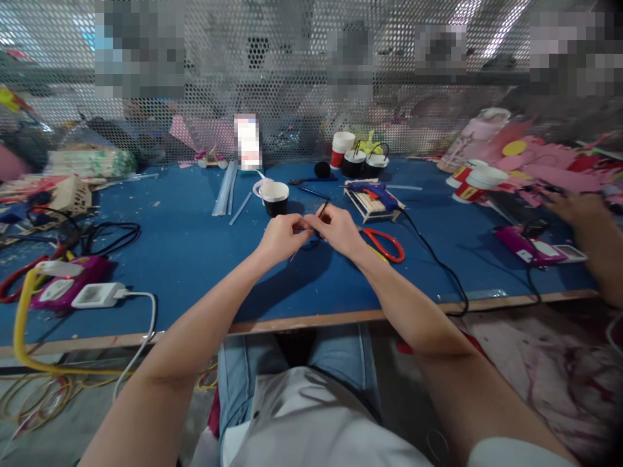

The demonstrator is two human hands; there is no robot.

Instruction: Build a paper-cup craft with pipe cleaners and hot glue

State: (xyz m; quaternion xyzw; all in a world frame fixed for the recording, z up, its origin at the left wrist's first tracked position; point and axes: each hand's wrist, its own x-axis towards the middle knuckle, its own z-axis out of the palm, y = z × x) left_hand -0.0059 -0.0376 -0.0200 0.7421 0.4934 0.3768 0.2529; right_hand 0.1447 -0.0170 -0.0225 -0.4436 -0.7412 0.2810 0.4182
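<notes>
My left hand [285, 239] and my right hand [338, 228] meet above the middle of the table, fingertips pinched close together. Between them is a thin black strip [324, 209], one end sticking up past my right fingers. Its exact kind is too small to make out, and my fingers hide part of it. Some dark thin pieces [311, 244] show just under the hands. Right behind my left hand stands a paper cup [276, 200] with a black outside and a white rim. Scissors with a red handle [389, 245] lie beside my right wrist.
A blue glue gun [379, 194] rests on a wooden-stick rack [367, 211], its cord running to the front edge. Clear glue sticks [224, 188], a phone [248, 143] and more cups [354, 162] stand behind. Power strips [68, 282] lie left and right. Another person's hand [584, 217] is far right.
</notes>
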